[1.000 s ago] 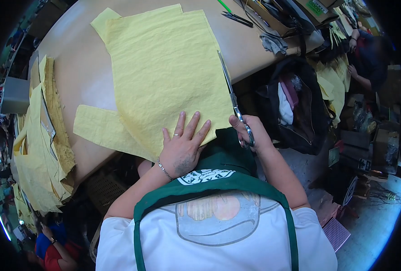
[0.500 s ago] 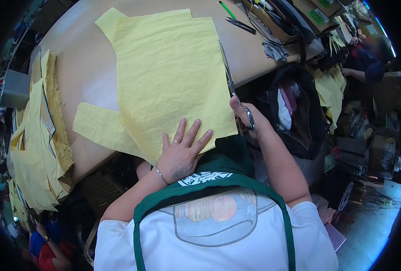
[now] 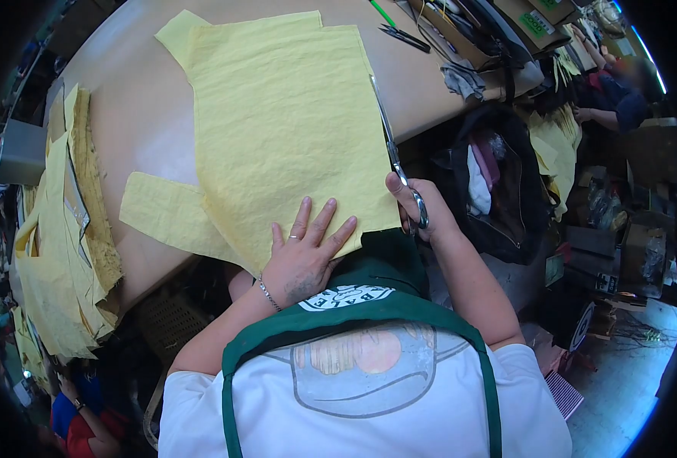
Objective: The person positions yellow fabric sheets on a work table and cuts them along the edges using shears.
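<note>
A large piece of yellow fabric [image 3: 285, 114] lies flat on the table, its near edge reaching over the table's front. My left hand [image 3: 304, 248] rests palm down on its lower part, fingers spread. In my right hand [image 3: 422, 206] is a pair of metal scissors [image 3: 393, 153], gripped by the handles at the fabric's right edge. The blades point away from me along that edge. How far the lower blade sits under the fabric is hidden.
More yellow fabric pieces [image 3: 67, 229] are stacked at the table's left side. A green pen [image 3: 382, 12] and dark snips [image 3: 405, 37] lie at the back right. An open black bag [image 3: 498, 187] is right of my right hand. Other people work at both sides.
The scissors and my right hand have turned slightly, and more of the blades shows beside the edge. My left hand stays flat on the fabric. The whole view has shifted a little.
</note>
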`<state>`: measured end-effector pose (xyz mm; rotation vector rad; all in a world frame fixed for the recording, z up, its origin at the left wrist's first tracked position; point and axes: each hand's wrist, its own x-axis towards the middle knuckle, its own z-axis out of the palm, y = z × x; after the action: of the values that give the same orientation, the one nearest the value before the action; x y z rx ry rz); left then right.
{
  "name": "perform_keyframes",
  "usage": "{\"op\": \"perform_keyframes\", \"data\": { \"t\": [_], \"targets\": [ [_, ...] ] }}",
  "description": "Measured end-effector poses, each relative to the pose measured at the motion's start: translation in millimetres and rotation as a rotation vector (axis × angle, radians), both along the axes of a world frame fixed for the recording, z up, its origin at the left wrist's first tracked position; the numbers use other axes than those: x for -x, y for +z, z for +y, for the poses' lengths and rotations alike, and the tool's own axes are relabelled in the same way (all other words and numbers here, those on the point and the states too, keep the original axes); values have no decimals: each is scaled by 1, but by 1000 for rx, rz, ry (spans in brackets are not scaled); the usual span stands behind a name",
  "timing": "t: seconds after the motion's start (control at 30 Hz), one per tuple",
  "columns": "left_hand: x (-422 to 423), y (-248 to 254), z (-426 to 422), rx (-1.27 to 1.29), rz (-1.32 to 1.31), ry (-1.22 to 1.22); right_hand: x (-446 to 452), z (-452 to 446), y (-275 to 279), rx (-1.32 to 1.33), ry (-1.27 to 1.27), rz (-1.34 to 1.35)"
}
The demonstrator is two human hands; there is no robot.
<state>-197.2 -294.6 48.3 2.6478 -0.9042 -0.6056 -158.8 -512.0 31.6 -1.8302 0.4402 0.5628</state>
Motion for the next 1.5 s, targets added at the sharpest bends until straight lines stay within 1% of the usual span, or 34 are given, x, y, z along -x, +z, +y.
{"op": "perform_keyframes", "data": {
  "t": [0.13, 0.2, 0.33, 0.37, 0.47, 0.6, 0.7, 0.93, 1.0, 1.1, 1.23, 1.3, 1.4, 1.43, 1.5],
  "targets": [
    [0, -2, -1, -1, 7, 3, 2, 2, 4, 13, -8, 17],
    [1, -1, -1, 9, 7, 7, 1, -4, -8, -40, 21, 33],
    [3, 3, 0, 4, 19, -27, -17, -1, 14, -126, 68, 106],
    [4, 4, 1, 4, 23, -33, -21, 1, 3, -130, -9, 78],
    [7, 5, 3, 13, 24, -40, -35, 1, 7, -107, -9, 124],
    [8, 5, 5, 19, 32, -38, -35, 2, 6, -70, 10, 63],
    [8, 3, 6, 25, 26, -39, -31, 3, -1, -58, -50, 37],
    [8, 3, 7, 35, 29, -40, -28, 3, -12, 14, -45, -25],
    [8, 2, 6, 40, 39, -36, -27, 3, -13, 67, -19, -48],
    [8, 2, 6, 42, 42, -38, -26, 6, -6, 66, -26, -39],
    [8, 3, 6, 46, 46, -48, -29, 5, -2, -38, -46, 13],
    [8, 4, 8, 53, 65, -61, -38, 3, 8, -79, -34, 65],
    [10, 5, 10, 50, 72, -85, -55, 5, 9, -138, -92, 116],
    [10, 6, 11, 54, 74, -89, -61, 4, 6, -161, -68, 121],
    [10, 8, 12, 60, 83, -95, -64, 4, 6, -136, -93, 113]
  ]
}}
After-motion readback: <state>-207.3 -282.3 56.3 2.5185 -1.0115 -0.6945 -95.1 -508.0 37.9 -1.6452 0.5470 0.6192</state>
